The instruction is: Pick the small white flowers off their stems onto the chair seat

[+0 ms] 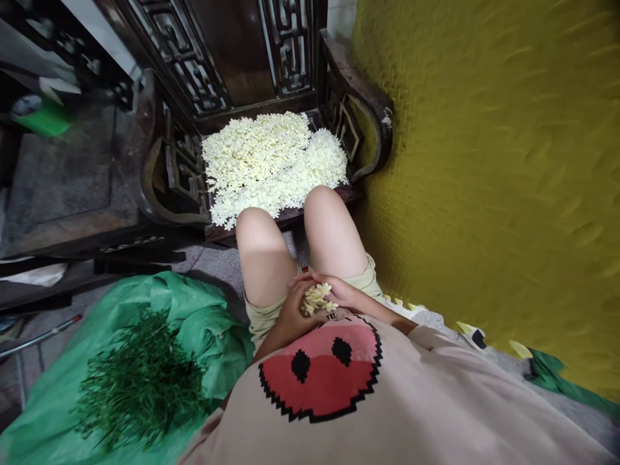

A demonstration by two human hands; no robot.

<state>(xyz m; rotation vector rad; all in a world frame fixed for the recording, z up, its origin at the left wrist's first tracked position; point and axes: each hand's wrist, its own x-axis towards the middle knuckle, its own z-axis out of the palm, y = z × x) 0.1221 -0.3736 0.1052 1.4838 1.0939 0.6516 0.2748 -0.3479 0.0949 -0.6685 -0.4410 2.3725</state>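
A pale pinkish-beige shirt point(436, 400) covers the torso, its front printed with a large, rounded red shape point(320, 384), pinker toward the top, edged by a jagged black outline point(327, 416) and marked with blocky black spots point(301, 366). Partial dark lettering point(334, 316) sits above. Light khaki shorts point(365, 279) end above the knees point(322, 197); the hands point(292, 305) are bare.

Passage: open air over the knees point(258, 234), from hands point(293, 310) to flowers point(264, 152); narrow gap between the knees. Obstacles: chair arms point(381, 119), flanking the flowers; wall point(484, 161), along the right; bag point(162, 289), low at left, passable above, stems point(145, 381) piled on it.
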